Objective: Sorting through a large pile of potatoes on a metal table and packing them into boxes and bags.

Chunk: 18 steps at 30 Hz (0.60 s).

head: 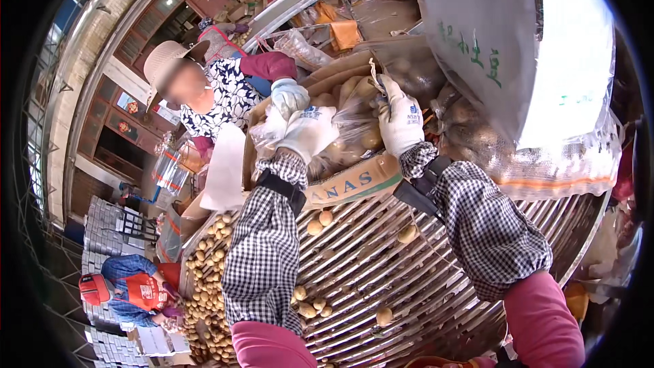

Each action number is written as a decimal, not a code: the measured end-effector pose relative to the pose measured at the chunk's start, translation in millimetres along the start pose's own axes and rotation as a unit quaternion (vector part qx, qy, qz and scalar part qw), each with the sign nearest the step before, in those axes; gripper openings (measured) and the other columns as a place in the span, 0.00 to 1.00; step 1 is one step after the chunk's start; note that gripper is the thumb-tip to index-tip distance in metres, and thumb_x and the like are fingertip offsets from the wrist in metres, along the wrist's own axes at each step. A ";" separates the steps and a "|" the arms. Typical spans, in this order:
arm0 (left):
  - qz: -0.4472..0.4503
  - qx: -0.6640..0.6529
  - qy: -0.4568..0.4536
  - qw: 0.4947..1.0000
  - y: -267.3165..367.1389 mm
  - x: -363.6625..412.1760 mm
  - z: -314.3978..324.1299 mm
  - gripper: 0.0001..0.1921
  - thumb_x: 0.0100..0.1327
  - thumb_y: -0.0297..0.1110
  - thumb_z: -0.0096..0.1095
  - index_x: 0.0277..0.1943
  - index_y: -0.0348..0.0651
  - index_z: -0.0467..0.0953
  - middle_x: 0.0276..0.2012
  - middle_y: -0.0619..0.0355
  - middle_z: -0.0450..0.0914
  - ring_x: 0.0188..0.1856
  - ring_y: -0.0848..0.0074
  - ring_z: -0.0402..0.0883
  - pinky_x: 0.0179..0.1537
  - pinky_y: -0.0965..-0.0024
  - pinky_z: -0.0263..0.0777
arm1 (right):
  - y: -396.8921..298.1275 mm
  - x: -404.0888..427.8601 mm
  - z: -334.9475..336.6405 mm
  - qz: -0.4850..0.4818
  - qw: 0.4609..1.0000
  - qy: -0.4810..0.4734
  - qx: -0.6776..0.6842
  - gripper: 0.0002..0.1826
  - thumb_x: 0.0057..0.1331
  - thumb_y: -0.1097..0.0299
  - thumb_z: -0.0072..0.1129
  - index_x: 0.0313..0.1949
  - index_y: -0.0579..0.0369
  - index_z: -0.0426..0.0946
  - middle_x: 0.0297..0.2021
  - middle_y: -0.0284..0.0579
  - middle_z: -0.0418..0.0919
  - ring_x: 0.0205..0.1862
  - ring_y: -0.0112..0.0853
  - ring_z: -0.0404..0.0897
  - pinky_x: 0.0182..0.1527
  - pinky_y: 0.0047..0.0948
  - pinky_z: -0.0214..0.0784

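Observation:
A cardboard box (378,168) with printed letters stands in front of me, holding a clear plastic bag (352,148) full of potatoes (357,87). My left hand (311,130), in a white work glove, grips the gathered plastic at the box's left side. Right beside it is the gloved hand (289,96) of a co-worker, so its exact contact with the bag is partly hidden. Over the right part of the box, my right hand (401,117) pinches a thin tan strip (375,72) between thumb and fingers; it also wears a white glove.
Beneath the box runs a slatted roller conveyor (368,260) with scattered potatoes (407,234). Many more lie at the left (209,276), near another worker (138,291). Filled bags (470,122) and a large hanging plastic sheet (485,51) crowd the right side.

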<state>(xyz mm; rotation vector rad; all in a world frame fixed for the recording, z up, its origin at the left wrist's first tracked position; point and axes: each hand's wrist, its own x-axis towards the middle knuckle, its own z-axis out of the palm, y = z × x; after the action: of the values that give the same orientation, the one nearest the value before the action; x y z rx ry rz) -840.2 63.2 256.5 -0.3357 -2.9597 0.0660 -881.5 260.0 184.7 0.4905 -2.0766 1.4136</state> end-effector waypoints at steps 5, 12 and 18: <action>0.037 -0.053 0.033 0.997 62.9 -98.0 -8.1 0.16 0.73 0.45 0.60 0.47 0.41 0.84 0.31 0.45 0.86 0.35 0.56 0.88 0.40 0.54 0.80 | -0.6 -2.6 -2.1 -0.018 0.998 -0.007 -0.065 0.27 0.67 0.75 0.54 0.67 0.48 0.71 0.52 0.51 0.85 0.52 0.48 0.82 0.59 0.46 0.68; 0.069 -0.147 0.212 0.964 125.7 -211.4 -6.8 0.12 0.65 0.29 0.66 0.50 0.36 0.81 0.28 0.48 0.85 0.32 0.58 0.86 0.38 0.57 0.81 | 1.9 -3.2 -1.5 -0.013 0.997 -0.049 -0.065 0.27 0.68 0.75 0.53 0.67 0.49 0.72 0.53 0.52 0.85 0.54 0.48 0.82 0.61 0.47 0.66; -0.051 -0.170 0.128 0.976 133.2 -326.7 17.0 0.03 0.63 0.29 0.65 0.39 0.41 0.81 0.26 0.54 0.86 0.35 0.62 0.89 0.49 0.58 0.83 | -2.9 -2.5 -5.8 -0.016 0.994 -0.073 -0.077 0.28 0.66 0.75 0.52 0.67 0.48 0.72 0.52 0.52 0.85 0.50 0.48 0.83 0.59 0.47 0.67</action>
<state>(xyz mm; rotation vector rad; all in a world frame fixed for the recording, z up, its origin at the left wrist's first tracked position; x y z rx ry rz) -499.7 118.6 180.7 -0.2121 -2.7160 -0.4652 -876.4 264.3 186.8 0.5761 -2.2629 1.2188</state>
